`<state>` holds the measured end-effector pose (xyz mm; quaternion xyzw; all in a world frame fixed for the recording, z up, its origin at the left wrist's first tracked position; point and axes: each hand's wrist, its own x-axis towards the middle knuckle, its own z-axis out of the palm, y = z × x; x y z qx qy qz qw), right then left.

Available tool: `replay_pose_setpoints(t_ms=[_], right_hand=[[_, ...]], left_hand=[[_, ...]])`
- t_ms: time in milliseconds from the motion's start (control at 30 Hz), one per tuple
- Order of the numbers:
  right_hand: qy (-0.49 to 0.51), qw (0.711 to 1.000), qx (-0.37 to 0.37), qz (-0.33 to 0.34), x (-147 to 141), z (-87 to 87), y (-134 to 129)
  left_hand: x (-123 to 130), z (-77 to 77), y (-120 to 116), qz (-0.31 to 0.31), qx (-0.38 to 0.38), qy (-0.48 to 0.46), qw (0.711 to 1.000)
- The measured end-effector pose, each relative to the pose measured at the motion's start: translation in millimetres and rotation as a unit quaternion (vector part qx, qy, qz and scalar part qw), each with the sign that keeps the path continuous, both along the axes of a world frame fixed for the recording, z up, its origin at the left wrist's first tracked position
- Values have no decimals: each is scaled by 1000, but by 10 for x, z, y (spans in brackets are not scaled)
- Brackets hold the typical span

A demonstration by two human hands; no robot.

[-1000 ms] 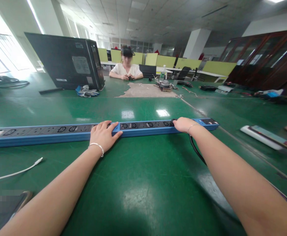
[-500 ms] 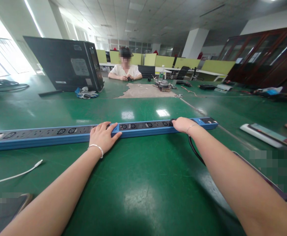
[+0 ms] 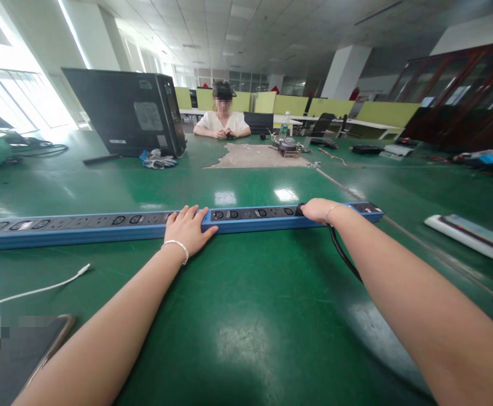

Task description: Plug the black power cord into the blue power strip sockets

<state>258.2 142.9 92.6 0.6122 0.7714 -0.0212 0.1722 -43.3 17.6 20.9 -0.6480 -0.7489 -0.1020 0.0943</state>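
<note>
A long blue power strip point(image 3: 254, 227) with black sockets lies across the green table in front of me. My left hand point(image 3: 188, 230) rests on it near the middle, fingers spread over its top and near side. Toward the strip's right end, my right hand point(image 3: 317, 211) is closed round a black power plug point(image 3: 300, 209), which sits at a socket. The plug's black cable point(image 3: 342, 256) hangs down under my right forearm. How deep the plug is seated is hidden by my fingers.
A white cable point(image 3: 56, 288) and a phone point(image 3: 39, 361) lie at the near left. A black computer case point(image 3: 119, 113) and gloves point(image 3: 159, 159) stand farther back. Across the table sits a person point(image 3: 223, 121). A white device point(image 3: 463, 235) lies at the right.
My view has turned slightly left, so everything appears shifted to the right. Both hands keep their places on the strip, and the right one still holds the plug.
</note>
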Motion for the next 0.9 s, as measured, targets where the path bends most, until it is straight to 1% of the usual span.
replay_pose_setpoints(t_ms=[100, 167, 233, 300, 367, 433, 567, 633, 700, 800, 900], right_hand=[[-41, 997, -49, -36, -44, 63, -18], [-44, 998, -44, -32, -52, 70, -30], [-37, 999, -26, -22, -37, 52, -32], [-21, 999, -18, -36, -5, 14, -29], [16, 997, -13, -69, 36, -41, -27], [57, 994, 10, -91, 78, -109, -32], [89, 990, 73, -87, 130, -214, -55], [95, 988, 73, -94, 127, -210, -63], [96, 988, 56, -104, 106, -170, -66], [91, 988, 24, -122, 70, -96, -68], [86, 989, 17, -122, 70, -77, -65]], left_hand=[[107, 54, 59, 32, -11, -15, 999], [180, 62, 91, 58, 3, -17, 998], [228, 46, 105, 63, 22, -18, 998], [244, 20, 103, 53, 40, -23, 998], [238, -1, 97, 38, 53, -28, 997], [228, -12, 96, 22, 62, -29, 997], [234, -23, 117, -3, 62, -26, 998], [250, -29, 130, -12, 62, -22, 998], [265, -34, 139, -19, 66, -18, 998], [277, -38, 143, -18, 69, -16, 997], [277, -36, 141, -15, 66, -19, 998]])
